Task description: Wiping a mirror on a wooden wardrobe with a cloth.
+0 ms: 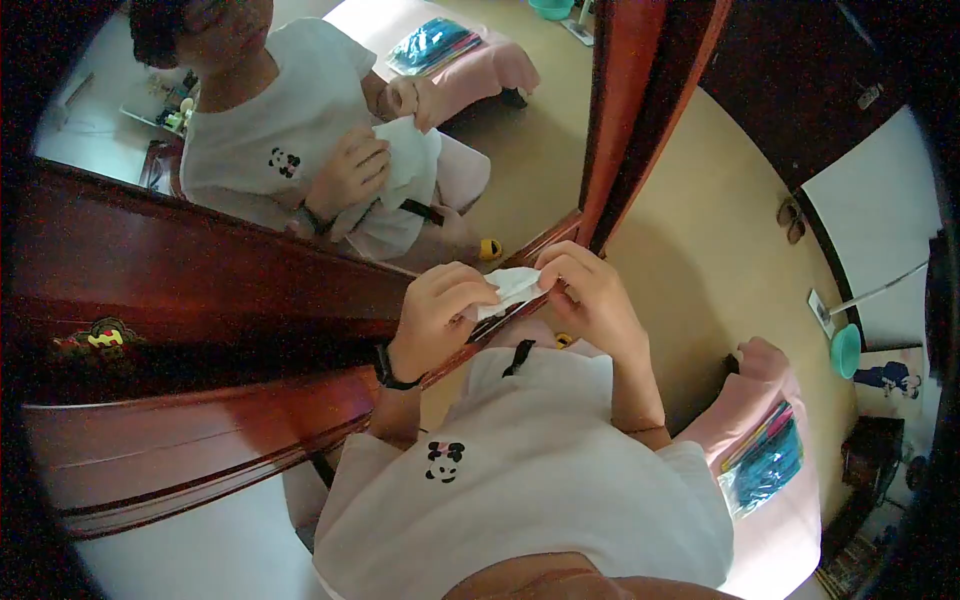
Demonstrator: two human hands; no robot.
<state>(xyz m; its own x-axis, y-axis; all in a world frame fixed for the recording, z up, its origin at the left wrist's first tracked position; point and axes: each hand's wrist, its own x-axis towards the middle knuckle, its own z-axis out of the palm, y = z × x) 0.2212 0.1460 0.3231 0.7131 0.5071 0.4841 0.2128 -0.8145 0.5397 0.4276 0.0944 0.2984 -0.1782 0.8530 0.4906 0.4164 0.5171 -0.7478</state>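
Both of my hands hold a crumpled white sheet, thin like a tissue or cloth (517, 287), in front of my body; its exact kind I cannot tell. My left hand (437, 310), with a dark band on the wrist, is closed round its left end. The fingers of my right hand (592, 298) pinch the right end. The sheet is stretched between the two hands, partly hidden by the left fingers. Ahead, a large mirror (520, 160) reflects my hands and the sheet, which hangs below the fingers there.
Dark red wooden furniture (200, 255) frames the mirror close on the left. To the right, a pink-covered bed (745, 385) bears blue plastic-wrapped packages (770, 465). Beyond it are a turquoise basin (846, 351), a flat mop (822, 312) and a pair of slippers (791, 219) on the floor.
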